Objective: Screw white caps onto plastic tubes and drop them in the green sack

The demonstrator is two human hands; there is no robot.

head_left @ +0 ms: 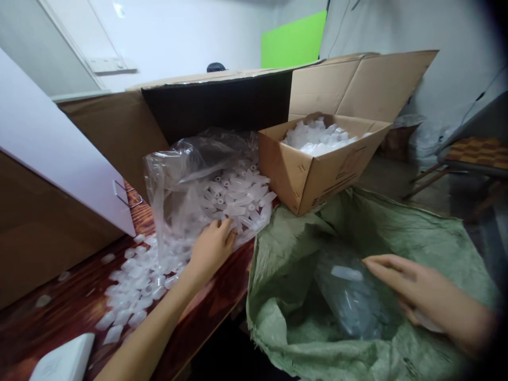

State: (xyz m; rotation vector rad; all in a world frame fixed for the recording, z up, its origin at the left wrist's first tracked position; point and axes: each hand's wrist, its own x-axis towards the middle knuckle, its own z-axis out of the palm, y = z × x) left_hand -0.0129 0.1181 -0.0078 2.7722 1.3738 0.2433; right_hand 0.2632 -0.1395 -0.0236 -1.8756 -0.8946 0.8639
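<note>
My left hand [214, 241] reaches over the table to the edge of a heap of translucent white plastic pieces [238, 196] lying in an open clear plastic bag [170, 174]. Its fingers are bent against the pieces; what they grip, if anything, is hidden. Over the open green woven sack [278, 301] is my right hand [416, 291], thumb and fingers curled, with something whitish showing beneath the palm. Beside its fingertips, a white piece [347, 273] appears above a clear bag of pieces [357, 312] inside the sack.
A cardboard box [286, 169] full of white pieces stands behind the sack. Loose caps [135, 291] are scattered on the red-brown table [206, 312]. A white device [63, 360] sits at the near left. Large cardboard flaps [107, 121] rise behind; a chair [476, 153] is at right.
</note>
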